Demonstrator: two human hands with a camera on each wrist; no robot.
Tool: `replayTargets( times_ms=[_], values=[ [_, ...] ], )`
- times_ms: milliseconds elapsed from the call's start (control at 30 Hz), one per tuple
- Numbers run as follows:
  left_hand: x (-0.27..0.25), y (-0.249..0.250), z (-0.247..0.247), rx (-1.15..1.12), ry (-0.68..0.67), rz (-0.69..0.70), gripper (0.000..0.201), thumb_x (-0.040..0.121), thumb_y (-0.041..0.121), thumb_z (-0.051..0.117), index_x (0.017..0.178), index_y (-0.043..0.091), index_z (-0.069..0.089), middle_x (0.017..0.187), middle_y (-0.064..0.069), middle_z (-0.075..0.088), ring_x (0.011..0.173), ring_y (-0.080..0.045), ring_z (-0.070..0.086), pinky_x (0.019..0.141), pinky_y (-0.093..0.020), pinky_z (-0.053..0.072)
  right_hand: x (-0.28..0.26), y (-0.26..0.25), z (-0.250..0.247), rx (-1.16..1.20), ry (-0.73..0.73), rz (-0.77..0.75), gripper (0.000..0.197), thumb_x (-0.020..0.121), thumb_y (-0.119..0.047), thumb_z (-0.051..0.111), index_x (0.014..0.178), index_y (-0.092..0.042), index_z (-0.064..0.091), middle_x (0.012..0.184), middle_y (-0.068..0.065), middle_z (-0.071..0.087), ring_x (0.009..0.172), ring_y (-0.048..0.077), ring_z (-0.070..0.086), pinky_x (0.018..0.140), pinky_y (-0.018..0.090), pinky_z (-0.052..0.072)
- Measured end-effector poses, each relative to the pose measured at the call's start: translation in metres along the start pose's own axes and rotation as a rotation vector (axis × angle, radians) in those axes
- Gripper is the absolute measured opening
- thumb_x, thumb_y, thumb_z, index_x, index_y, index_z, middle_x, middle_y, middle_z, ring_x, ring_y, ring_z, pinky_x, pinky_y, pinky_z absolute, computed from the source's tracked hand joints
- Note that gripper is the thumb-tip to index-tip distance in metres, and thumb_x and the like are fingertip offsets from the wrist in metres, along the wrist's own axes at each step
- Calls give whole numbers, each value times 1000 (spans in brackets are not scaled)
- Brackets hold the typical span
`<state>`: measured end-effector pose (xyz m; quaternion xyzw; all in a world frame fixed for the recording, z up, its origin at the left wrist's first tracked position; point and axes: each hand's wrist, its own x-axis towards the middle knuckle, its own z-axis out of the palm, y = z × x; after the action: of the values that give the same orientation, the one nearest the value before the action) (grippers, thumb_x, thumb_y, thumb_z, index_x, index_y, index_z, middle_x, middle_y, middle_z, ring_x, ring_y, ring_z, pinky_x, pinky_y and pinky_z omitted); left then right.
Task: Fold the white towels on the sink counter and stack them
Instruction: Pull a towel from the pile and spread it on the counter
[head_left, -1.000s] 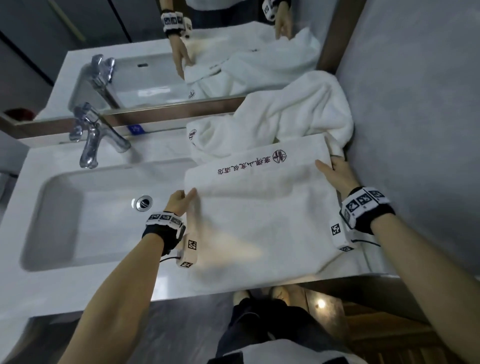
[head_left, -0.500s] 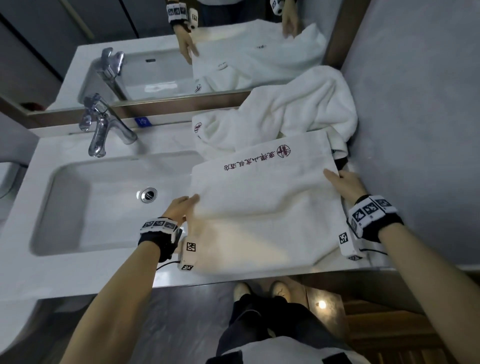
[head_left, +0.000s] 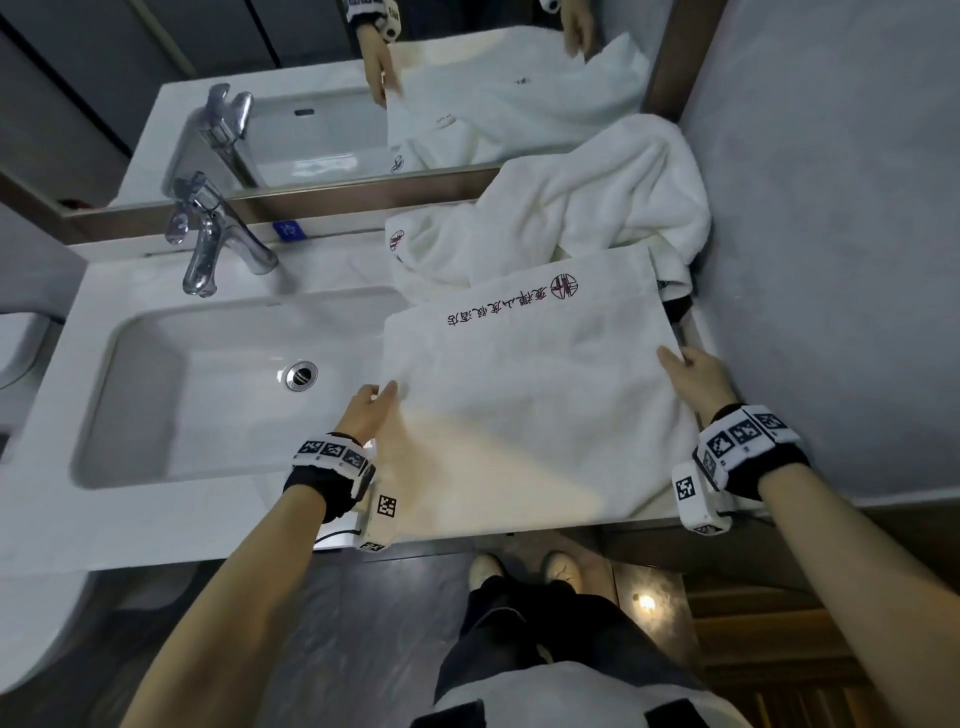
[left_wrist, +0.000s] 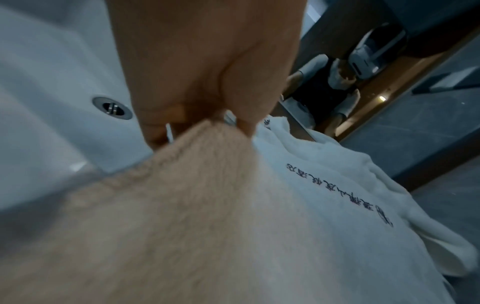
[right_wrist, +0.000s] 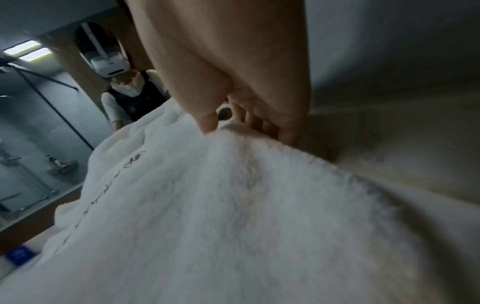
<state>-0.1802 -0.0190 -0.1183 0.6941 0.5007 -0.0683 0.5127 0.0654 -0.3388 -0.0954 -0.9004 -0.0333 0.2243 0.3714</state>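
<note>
Both hands are pinching the same towel (head_left: 524, 395), one at each side edge. Left hand (head_left: 366, 410) is gripping the left edge between thumb and fingers (left_wrist: 155, 123), just over the right rim of the sink basin (head_left: 171, 395); the left wrist view is showing the cloth bunched at that pinch. Right hand (head_left: 693, 379) is holding the right edge, thumb on top and fingers (right_wrist: 285, 131) curled under the cloth, close to the grey wall (head_left: 831, 260).

That towel is lying spread on the counter (head_left: 156, 519) to the right of the basin, reaching from the front edge back toward the mirror (head_left: 415, 104). Its far edge is running left to right, tilted so the right end is sitting farther back. A line of dark lettering with a round logo (head_left: 564, 286) is running along that far edge, printed upside down to the wearer. The side-to-side span between the two hands is looking about equal to the front-to-back span, so its long axis cannot be told.

Behind it, a second towel (head_left: 582, 208) is lying crumpled in a heap against the mirror and wall corner, touching the far edge of the flat one. A chrome tap (head_left: 208, 244) is standing behind the basin, well to the left.
</note>
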Motion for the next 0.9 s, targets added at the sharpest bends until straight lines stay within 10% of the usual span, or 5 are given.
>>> replayTargets(
  times_ms=[100,300,500,667,900],
  values=[
    [-12,-17,-3,-92,-125,-40,62,90,51,51,134,7,45,130,-5,52,125,-28,49,104,-39,41,-10,16,1,-2,-28,68,46,93,-41,46,97,4,58,106,26,62,96,36,58,86,41,45],
    [-32,-26,4,-219,8,192,20,94,28,54,104,12,60,80,8,63,76,-4,62,65,-16,47,-33,34,3,151,-197,97,28,87,-27,64,109,-11,62,110,12,65,98,28,62,95,45,49],
    [-31,-17,16,82,163,97,45,96,39,43,110,-2,55,106,-13,58,107,-28,53,93,-38,42,-47,25,-1,276,-38,-13,18,89,-30,61,91,-12,62,98,16,69,83,29,66,72,37,53],
    [-49,-31,14,-49,90,36,35,92,43,52,81,9,49,75,-4,45,75,-20,43,65,-28,34,-69,45,-2,168,-91,51,46,89,-44,48,88,0,61,93,25,64,90,40,61,89,50,46],
    [-99,-69,27,-11,214,118,37,86,26,66,116,9,52,106,0,58,95,-20,57,83,-34,48,-98,71,2,-1,-171,-101,20,90,2,43,100,-1,60,93,16,62,88,28,57,77,37,45]
  ],
)
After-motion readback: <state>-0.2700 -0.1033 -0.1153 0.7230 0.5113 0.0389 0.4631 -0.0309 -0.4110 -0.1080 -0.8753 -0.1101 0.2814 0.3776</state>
